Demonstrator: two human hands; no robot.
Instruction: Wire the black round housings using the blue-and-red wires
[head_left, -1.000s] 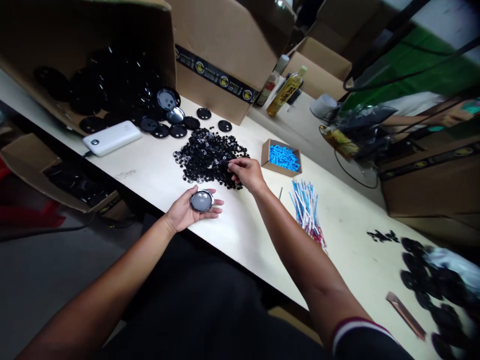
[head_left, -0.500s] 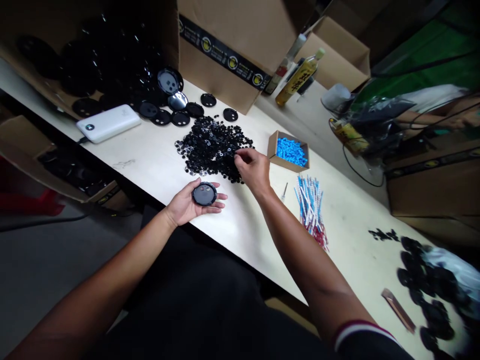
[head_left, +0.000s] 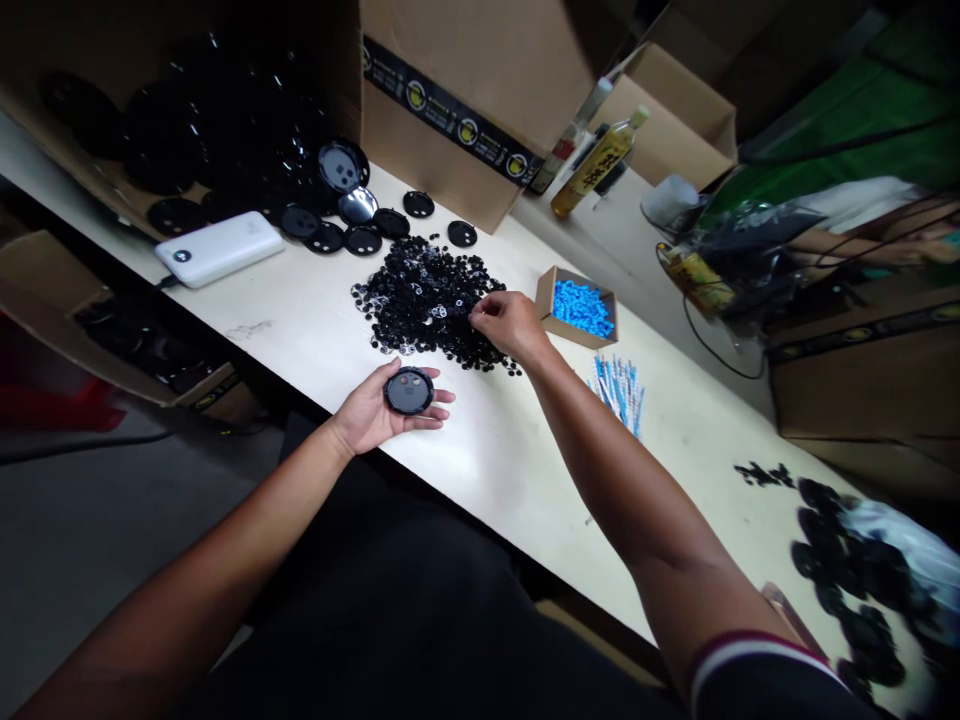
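Observation:
A round black plastic cover [head_left: 409, 391] with small holes rests in my left hand [head_left: 379, 408], thumb at its rim and fingers stretched out beneath it. My right hand [head_left: 510, 322] is at the right side of a heap of small black round parts [head_left: 427, 300], thumb and fingertips pinched together. Whatever sits between those fingertips is too small to make out. A few clear or shiny bits lie among the black parts. Just beyond the right hand stands a small cardboard box [head_left: 547, 300] holding blue pieces [head_left: 581, 308].
More black covers [head_left: 326, 237] spill from a large carton at the back left, near a white power bank [head_left: 220, 250]. Blue and white wires [head_left: 619, 390] lie right of my forearm. Bottles [head_left: 600, 165] stand behind. Black parts [head_left: 847, 570] sit far right, near another person's arm [head_left: 847, 243].
My right forearm has swung slightly right and now covers part of the wires. The right fingers stay pinched at the heap, where some parts have shifted. The left hand holds still.

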